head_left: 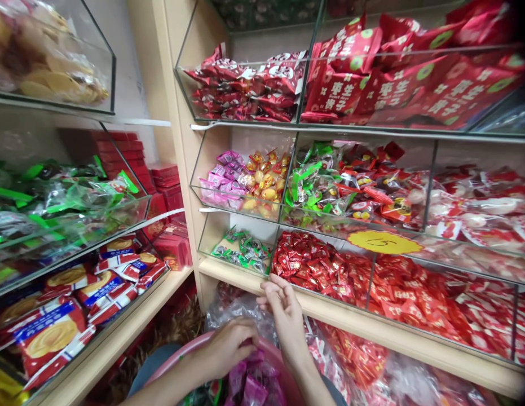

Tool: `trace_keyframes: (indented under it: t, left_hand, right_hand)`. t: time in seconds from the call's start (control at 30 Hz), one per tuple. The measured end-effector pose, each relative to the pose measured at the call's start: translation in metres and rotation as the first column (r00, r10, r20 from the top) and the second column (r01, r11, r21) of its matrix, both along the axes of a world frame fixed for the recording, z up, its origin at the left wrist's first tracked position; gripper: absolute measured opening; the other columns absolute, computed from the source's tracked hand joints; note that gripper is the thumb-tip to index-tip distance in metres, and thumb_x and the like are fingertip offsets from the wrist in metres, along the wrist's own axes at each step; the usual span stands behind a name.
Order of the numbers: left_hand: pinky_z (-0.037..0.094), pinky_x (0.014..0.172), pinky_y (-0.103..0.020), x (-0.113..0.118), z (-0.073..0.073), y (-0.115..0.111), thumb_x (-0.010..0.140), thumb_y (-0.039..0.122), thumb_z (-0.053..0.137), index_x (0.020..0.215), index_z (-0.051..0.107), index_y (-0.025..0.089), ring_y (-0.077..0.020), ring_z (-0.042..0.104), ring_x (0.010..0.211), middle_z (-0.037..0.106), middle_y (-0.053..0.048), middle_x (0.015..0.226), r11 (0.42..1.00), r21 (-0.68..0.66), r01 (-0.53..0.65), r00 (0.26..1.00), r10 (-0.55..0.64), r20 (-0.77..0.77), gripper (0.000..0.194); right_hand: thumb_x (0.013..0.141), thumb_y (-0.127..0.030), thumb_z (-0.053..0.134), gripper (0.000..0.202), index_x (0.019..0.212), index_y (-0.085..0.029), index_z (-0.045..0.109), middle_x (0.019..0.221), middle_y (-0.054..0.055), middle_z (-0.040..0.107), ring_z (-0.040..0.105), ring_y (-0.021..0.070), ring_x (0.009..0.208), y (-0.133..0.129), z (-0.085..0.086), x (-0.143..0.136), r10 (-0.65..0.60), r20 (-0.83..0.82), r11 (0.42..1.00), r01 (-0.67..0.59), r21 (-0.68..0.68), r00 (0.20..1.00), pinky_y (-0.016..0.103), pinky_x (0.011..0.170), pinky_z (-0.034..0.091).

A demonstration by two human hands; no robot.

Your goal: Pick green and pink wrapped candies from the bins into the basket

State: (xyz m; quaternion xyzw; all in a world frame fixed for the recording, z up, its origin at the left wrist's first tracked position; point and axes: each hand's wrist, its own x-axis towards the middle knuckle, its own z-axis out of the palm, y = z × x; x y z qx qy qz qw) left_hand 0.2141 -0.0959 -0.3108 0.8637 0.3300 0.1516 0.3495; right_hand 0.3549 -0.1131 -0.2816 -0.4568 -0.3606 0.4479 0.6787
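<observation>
— Where are the hands?

— Both low in the middle. The left hand (230, 345) is down in a pink basin (283, 369) on the person's lap, fingers curled together over purple-wrapped sweets (254, 386) that fill the basin. I think it grips a few of them, but the fingertips are buried, so I cannot tell how firmly.

— And the other?

— The right hand (283, 309) is raised just above the basin, back toward the camera, fingers loosely bent and slightly apart, tips close to the front edge of the wooden shelf (351, 321). It holds nothing that shows.

— What is right above it?

— A glass bin of small red-wrapped candies (321, 265), and to its left a nearly bare bin with a few green-wrapped sweets (243, 248). A yellow price tag (384, 242) is stuck on the glass farther right.

— Higher up?

— A bin with purple sweets (226, 177) on the left half and yellow ones (266, 183) beside them, then a bin of mixed green and red wrappers (347, 183). The top row holds large red packets with white characters (397, 84).

— To the left side?

— Another shelf unit, with biscuit packs in red, white and blue (54, 332) at the bottom and green packets (54, 197) above. Clear plastic bags (237, 307) sit under the shelf, behind the basin.
</observation>
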Motion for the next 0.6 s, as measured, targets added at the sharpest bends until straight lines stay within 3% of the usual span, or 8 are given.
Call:
trace_keyframes:
  t: [0.1, 0.17, 0.23, 0.3, 0.37, 0.47, 0.6]
  left_hand:
    - [0.041, 0.086, -0.027, 0.0, 0.006, -0.001, 0.076, 0.022, 0.061, 0.088, 0.064, 0.021, -0.018, 0.055, 0.094, 0.063, -0.002, 0.095, 1.0, 0.028, 0.006, 0.999, -0.004, -0.041, 0.012]
    - [0.041, 0.088, -0.028, -0.003, 0.021, 0.003, 0.079, 0.026, 0.058, 0.097, 0.063, 0.023, -0.0185, 0.054, 0.099, 0.062, -0.003, 0.102, 0.997, 0.083, -0.009, 1.0, 0.009, -0.006, 0.019]
    - [0.042, 0.087, -0.028, -0.007, 0.045, 0.013, 0.085, 0.029, 0.05, 0.1, 0.062, 0.023, -0.0171, 0.055, 0.097, 0.062, -0.003, 0.101, 0.981, 0.176, -0.076, 0.995, 0.062, 0.084, 0.02]
    - [0.044, 0.081, -0.026, -0.013, 0.078, 0.028, 0.088, 0.03, 0.043, 0.094, 0.062, 0.021, -0.0151, 0.057, 0.089, 0.063, -0.003, 0.093, 0.938, 0.278, -0.209, 0.967, 0.155, 0.203, 0.021]
    - [0.045, 0.078, -0.025, -0.02, 0.117, 0.047, 0.088, 0.029, 0.044, 0.092, 0.062, 0.02, -0.0148, 0.058, 0.088, 0.063, -0.003, 0.091, 0.866, 0.388, -0.316, 0.931, 0.203, 0.305, 0.021]
    - [0.046, 0.071, -0.025, -0.028, 0.177, 0.081, 0.086, 0.026, 0.047, 0.089, 0.062, 0.018, -0.0133, 0.058, 0.076, 0.064, -0.002, 0.083, 0.714, 0.542, -0.443, 0.876, 0.216, 0.431, 0.018]
    - [0.047, 0.072, -0.027, -0.024, 0.242, 0.131, 0.083, 0.025, 0.047, 0.09, 0.061, 0.017, -0.0137, 0.057, 0.074, 0.061, -0.003, 0.084, 0.482, 0.734, -0.479, 0.877, 0.227, 0.424, 0.018]
  right_hand:
    - [0.074, -0.048, 0.064, 0.05, 0.11, -0.018, 0.05, 0.091, 0.003, 0.062, 0.062, 0.0134, 0.068, 0.001, -0.001, -0.001, 0.003, -0.009, 1.0, -0.003, -0.009, 1.0, 0.028, 0.066, 0.049]
    - [0.073, -0.049, 0.064, 0.051, 0.111, -0.018, 0.05, 0.09, 0.003, 0.062, 0.062, 0.0138, 0.068, 0.001, -0.002, 0.0, 0.001, -0.009, 1.0, -0.001, -0.005, 1.0, 0.028, 0.067, 0.05]
    - [0.074, -0.049, 0.064, 0.051, 0.111, -0.018, 0.05, 0.091, 0.004, 0.062, 0.062, 0.0144, 0.068, 0.002, -0.004, 0.0, -0.001, -0.006, 1.0, 0.001, 0.008, 1.0, 0.029, 0.067, 0.05]
    - [0.074, -0.049, 0.064, 0.051, 0.111, -0.018, 0.051, 0.093, 0.005, 0.063, 0.063, 0.0148, 0.068, 0.003, -0.007, 0.001, -0.005, -0.005, 1.0, 0.005, 0.016, 1.0, 0.029, 0.065, 0.05]
    - [0.073, -0.05, 0.064, 0.052, 0.112, -0.017, 0.05, 0.093, 0.005, 0.063, 0.063, 0.0151, 0.067, 0.004, -0.009, 0.001, -0.005, -0.009, 1.0, 0.005, 0.021, 1.0, 0.028, 0.064, 0.05]
    - [0.072, -0.051, 0.066, 0.054, 0.111, -0.017, 0.051, 0.091, 0.006, 0.064, 0.064, 0.0158, 0.067, 0.005, -0.01, 0.0, 0.021, -0.028, 0.999, -0.02, 0.027, 0.999, 0.028, 0.062, 0.05]
    - [0.069, -0.051, 0.068, 0.055, 0.109, -0.017, 0.053, 0.086, 0.005, 0.065, 0.063, 0.0158, 0.064, 0.005, -0.01, -0.006, -0.005, -0.063, 0.999, 0.008, 0.039, 0.998, 0.027, 0.059, 0.049]
